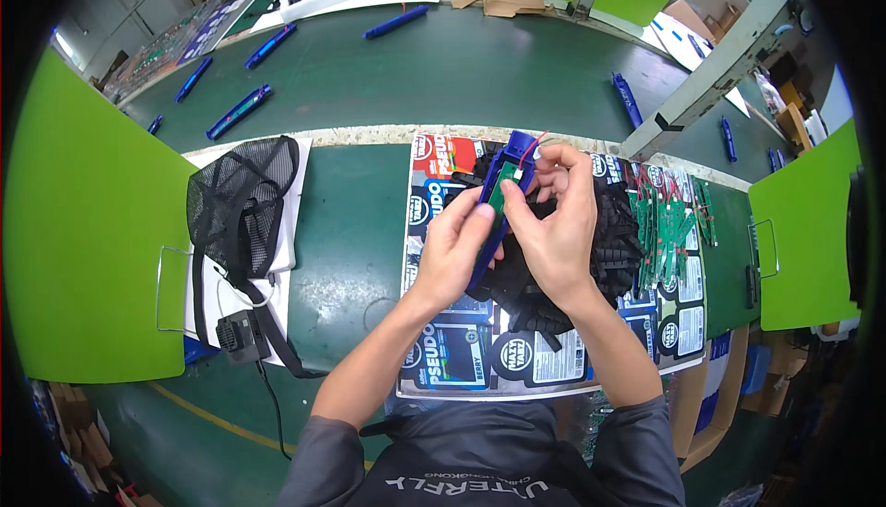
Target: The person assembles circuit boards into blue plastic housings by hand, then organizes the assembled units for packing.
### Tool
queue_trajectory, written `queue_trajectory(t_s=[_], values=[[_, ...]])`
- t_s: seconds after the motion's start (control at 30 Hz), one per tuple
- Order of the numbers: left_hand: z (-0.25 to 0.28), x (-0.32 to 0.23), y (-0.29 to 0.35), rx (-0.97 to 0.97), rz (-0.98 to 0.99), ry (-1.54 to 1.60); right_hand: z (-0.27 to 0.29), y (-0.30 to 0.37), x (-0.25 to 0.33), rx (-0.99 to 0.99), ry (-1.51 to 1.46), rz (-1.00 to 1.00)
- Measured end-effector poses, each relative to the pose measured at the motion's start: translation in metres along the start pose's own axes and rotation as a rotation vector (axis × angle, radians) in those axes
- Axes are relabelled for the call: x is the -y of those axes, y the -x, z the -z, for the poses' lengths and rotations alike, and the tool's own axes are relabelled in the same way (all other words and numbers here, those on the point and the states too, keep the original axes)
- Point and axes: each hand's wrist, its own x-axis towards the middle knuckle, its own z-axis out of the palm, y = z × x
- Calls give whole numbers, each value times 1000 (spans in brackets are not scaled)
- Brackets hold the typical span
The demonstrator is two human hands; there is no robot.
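Note:
A long blue plastic casing (520, 144) is held up at a slant over the middle of the bench. Along its open channel lies a narrow green circuit board (499, 193) with a small white connector near the upper end. Thin red wires (532, 145) rise out of the casing's top. My left hand (451, 247) is closed around the lower part, its thumb lying on the board. From the right, my right hand (560, 235) grips the upper part, thumb tip at the board beside the connector and fingers bent near the wires. Its fingertips are partly hidden.
Beneath my hands, black strap-like parts (616, 244) are heaped on a printed sheet (544, 387). Green circuit boards (669, 230) lie at right. A black mesh item (242, 198) and black adapter (242, 336) sit left. Beyond runs a green belt (415, 73) carrying several blue casings.

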Motion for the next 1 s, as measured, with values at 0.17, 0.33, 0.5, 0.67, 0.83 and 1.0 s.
queue_trajectory(t_s=[0.17,0.33,0.5,0.67,0.83,1.0], values=[[-2,0,2,3,-20,-76,-1,-5,5,29,-198,-140],[-5,4,2,20,-30,-110,6,-3,3,81,-240,-206],[1,2,-1,-78,-77,-118,25,2,-6,14,-264,-66],[18,-16,-12,-268,-218,-38,107,13,-29,-52,211,-86],[22,-20,-16,-360,-265,-68,132,44,-46,185,413,66],[19,-28,-34,-320,-255,-155,130,49,-41,262,523,116]])
